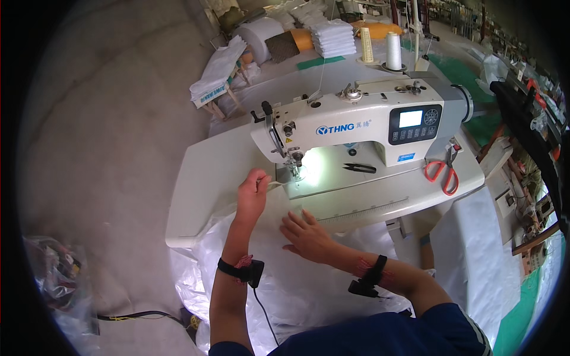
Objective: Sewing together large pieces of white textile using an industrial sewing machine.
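Observation:
A white sewing machine (350,123) stands on its table, its lamp lighting the needle and presser foot (295,172). Just left of the foot, my left hand (253,191) is closed, gripping the end of a thin white strip (276,183) that runs toward the needle. My right hand (306,237) lies flat with fingers spread, palm down on a white plastic-like sheet (267,261) at the table's front edge. This sheet drapes from the table over my lap. Black thread snips (360,168) rest on the machine bed, and red-handled scissors (443,175) lie at its right end.
Behind the machine stand a white thread cone (393,52) and a yellowish one (366,47). Farther back is a stack of folded white sheets (332,39). A small bench (218,90) bearing white material stands at the back left. A clear plastic bag (59,273) sits on the floor at left.

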`<action>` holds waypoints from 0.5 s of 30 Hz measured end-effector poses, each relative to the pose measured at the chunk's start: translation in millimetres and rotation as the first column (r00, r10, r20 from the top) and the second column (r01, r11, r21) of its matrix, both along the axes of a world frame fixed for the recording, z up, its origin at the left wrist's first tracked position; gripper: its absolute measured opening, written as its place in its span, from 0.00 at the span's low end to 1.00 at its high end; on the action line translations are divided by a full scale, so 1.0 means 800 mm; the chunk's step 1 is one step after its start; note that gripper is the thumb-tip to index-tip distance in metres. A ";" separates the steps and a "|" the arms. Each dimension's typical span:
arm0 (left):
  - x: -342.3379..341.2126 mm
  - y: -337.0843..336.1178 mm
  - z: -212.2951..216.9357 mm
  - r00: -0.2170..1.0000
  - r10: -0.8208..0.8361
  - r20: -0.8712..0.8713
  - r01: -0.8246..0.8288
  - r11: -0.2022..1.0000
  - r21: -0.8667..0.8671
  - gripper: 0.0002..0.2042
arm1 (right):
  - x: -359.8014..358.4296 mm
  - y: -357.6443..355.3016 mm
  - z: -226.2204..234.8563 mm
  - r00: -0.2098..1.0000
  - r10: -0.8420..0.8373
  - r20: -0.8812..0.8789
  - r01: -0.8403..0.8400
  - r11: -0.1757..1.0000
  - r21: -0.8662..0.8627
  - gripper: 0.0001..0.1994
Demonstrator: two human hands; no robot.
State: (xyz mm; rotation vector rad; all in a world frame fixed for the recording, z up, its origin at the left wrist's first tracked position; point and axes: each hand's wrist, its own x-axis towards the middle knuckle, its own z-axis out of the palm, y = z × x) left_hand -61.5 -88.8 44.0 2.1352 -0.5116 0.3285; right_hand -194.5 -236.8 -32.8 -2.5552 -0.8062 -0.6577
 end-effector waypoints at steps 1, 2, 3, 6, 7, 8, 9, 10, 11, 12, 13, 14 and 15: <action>0.001 0.005 0.002 1.000 -0.006 0.024 0.005 0.999 0.039 0.09 | -0.001 0.000 0.001 1.000 0.001 -0.010 -0.001 1.000 -0.024 0.23; 0.002 0.008 0.002 0.999 0.020 0.044 -0.022 0.999 0.050 0.09 | -0.002 0.001 0.001 1.000 0.003 0.001 -0.003 1.000 -0.018 0.23; 0.004 0.009 -0.001 0.983 0.080 0.165 -0.119 0.963 0.243 0.12 | -0.003 0.001 0.002 1.000 0.002 0.019 -0.001 0.999 -0.036 0.23; 0.008 0.001 -0.021 0.937 0.081 0.341 -0.247 0.842 0.480 0.18 | -0.004 0.001 0.003 0.999 0.005 0.053 -0.002 0.998 -0.059 0.24; 0.007 -0.004 -0.030 0.943 0.042 0.331 -0.235 0.786 0.571 0.21 | -0.005 0.000 0.003 0.999 0.011 0.041 -0.008 0.997 -0.079 0.24; 0.005 -0.007 -0.039 0.925 0.051 0.377 -0.266 0.796 0.543 0.21 | -0.006 0.000 0.003 0.998 0.013 0.060 -0.009 0.998 -0.066 0.24; 0.004 -0.010 -0.048 0.934 0.079 0.348 -0.272 0.791 0.549 0.23 | -0.008 -0.001 0.002 0.998 0.011 0.064 -0.004 0.994 -0.110 0.24; 0.002 -0.011 -0.056 0.943 0.094 0.319 -0.265 0.791 0.552 0.25 | -0.010 -0.001 0.001 0.998 0.010 0.067 0.001 0.988 -0.153 0.23; 0.000 -0.009 -0.062 0.943 0.108 0.316 -0.276 0.785 0.555 0.25 | -0.013 -0.001 0.000 0.998 0.009 0.065 0.001 0.988 -0.154 0.23; 0.000 -0.006 -0.067 0.912 0.061 0.405 -0.299 0.777 0.554 0.27 | -0.016 -0.001 0.000 0.997 0.024 0.077 -0.011 0.986 -0.168 0.22; -0.002 -0.002 -0.072 0.853 0.010 0.521 -0.329 0.786 0.523 0.29 | -0.019 -0.001 -0.002 0.997 0.046 0.056 -0.033 0.978 -0.205 0.22; -0.004 0.003 -0.075 0.873 0.014 0.488 -0.322 0.768 0.553 0.29 | -0.022 -0.001 -0.003 0.995 0.042 0.087 -0.026 0.983 -0.182 0.22; -0.006 0.008 -0.079 0.875 0.069 0.480 -0.349 0.776 0.525 0.30 | -0.024 -0.001 -0.004 0.995 0.063 0.079 -0.048 0.984 -0.174 0.21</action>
